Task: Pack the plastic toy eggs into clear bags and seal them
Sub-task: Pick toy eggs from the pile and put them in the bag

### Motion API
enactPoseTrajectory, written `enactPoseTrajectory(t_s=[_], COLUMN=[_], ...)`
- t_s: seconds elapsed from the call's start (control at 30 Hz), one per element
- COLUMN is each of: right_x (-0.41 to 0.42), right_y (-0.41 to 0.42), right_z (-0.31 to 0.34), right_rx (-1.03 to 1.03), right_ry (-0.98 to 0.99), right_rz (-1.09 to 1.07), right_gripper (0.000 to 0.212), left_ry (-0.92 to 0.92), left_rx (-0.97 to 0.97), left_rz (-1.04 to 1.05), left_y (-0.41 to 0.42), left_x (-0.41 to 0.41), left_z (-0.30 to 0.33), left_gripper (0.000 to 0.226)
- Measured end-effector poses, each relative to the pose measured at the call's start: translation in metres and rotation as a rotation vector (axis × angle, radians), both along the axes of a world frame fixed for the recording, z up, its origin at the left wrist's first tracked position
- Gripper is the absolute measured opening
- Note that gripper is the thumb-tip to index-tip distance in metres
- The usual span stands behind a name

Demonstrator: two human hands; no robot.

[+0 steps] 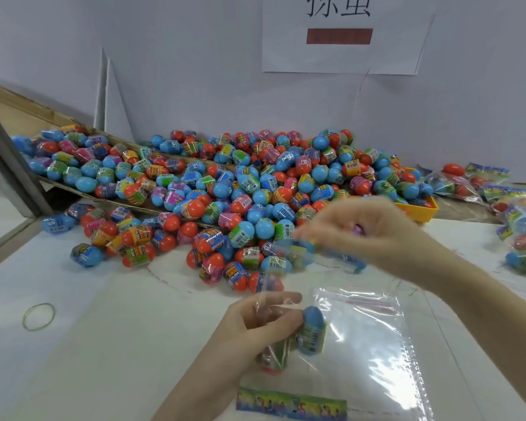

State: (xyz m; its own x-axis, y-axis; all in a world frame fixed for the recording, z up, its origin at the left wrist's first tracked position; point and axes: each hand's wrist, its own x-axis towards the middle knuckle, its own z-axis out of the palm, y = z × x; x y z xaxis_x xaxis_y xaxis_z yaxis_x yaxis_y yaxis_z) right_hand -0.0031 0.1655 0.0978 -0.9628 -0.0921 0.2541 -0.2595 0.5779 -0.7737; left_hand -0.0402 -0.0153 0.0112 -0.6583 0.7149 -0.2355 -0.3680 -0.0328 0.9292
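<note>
Left hand [257, 325] grips blue egg [312, 329] in clear bag [374, 344]; blurred right hand [374, 229] pinches another; labels unreadable.

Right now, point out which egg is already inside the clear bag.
The blue-topped egg beside the left hand, lying in the clear bag; the rest sit loose in the pile.

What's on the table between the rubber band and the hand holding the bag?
Nothing: in the head view, only bare white table lies between the rubber band and the left hand holding the clear bag.
</note>
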Motion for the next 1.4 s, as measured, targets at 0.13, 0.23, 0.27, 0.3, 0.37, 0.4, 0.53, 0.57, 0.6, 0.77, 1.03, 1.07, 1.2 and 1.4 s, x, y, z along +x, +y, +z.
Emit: enactPoseTrajectory(t_s=[0.13,0.23,0.27,0.3,0.37,0.4,0.53,0.57,0.6,0.77,1.03,1.07,1.2,1.4], right_x=[-0.031,-0.041,-0.043,-0.043,-0.043,-0.043,-0.031,-0.026,-0.02,0.01,0.01,0.009,0.006,0.0], right_y=[0.012,0.014,0.014,0.012,0.011,0.011,0.016,0.016,0.014,-0.006,-0.021,-0.02,-0.025,-0.027], right_z=[-0.032,-0.069,-0.077,-0.082,-0.085,-0.086,-0.07,-0.06,-0.047,0.008,0.032,0.032,0.038,0.038], right_rx=[0.251,0.491,0.515,0.548,0.626,0.651,0.263,0.055,-0.137,-0.203,0.801,0.833,0.916,0.863], right_ry=[0.022,-0.172,-0.168,-0.142,-0.08,-0.059,0.0,0.023,0.067,0.235,0.073,0.025,-0.079,-0.101], right_rz=[-0.394,-0.397,-0.392,-0.395,-0.402,-0.399,-0.442,-0.444,-0.426,-0.105,-0.094,-0.087,-0.026,-0.029], right_gripper=[0.016,0.031,0.033,0.033,0.024,0.021,0.022,0.021,0.023,0.033,0.053,0.053,0.04,0.043], left_ry=[-0.046,-0.047,-0.037,-0.029,-0.037,-0.047,-0.061,-0.055,-0.044,0.098,0.234,0.25,0.282,0.296], left_rx=[0.014,0.031,0.037,0.036,0.019,0.016,0.008,0.001,-0.006,0.025,0.153,0.149,0.169,0.203], left_rz=[0.118,0.163,0.163,0.164,0.179,0.19,0.242,0.246,0.243,0.218,0.146,0.132,0.085,0.069], left_y=[-0.008,-0.012,-0.012,-0.013,-0.013,-0.014,-0.014,-0.013,-0.012,0.003,0.012,0.012,0.011,0.011], left_x=[-0.003,-0.007,-0.007,-0.007,-0.008,-0.008,-0.011,-0.011,-0.011,-0.002,0.013,0.013,0.014,0.012], left_z=[-0.005,-0.005,-0.004,-0.003,-0.003,-0.004,-0.006,-0.005,-0.005,0.008,0.016,0.017,0.02,0.02], left_gripper=[0.039,0.033,0.032,0.032,0.033,0.034,0.043,0.042,0.04,0.04,0.042,0.041,0.035,0.025])
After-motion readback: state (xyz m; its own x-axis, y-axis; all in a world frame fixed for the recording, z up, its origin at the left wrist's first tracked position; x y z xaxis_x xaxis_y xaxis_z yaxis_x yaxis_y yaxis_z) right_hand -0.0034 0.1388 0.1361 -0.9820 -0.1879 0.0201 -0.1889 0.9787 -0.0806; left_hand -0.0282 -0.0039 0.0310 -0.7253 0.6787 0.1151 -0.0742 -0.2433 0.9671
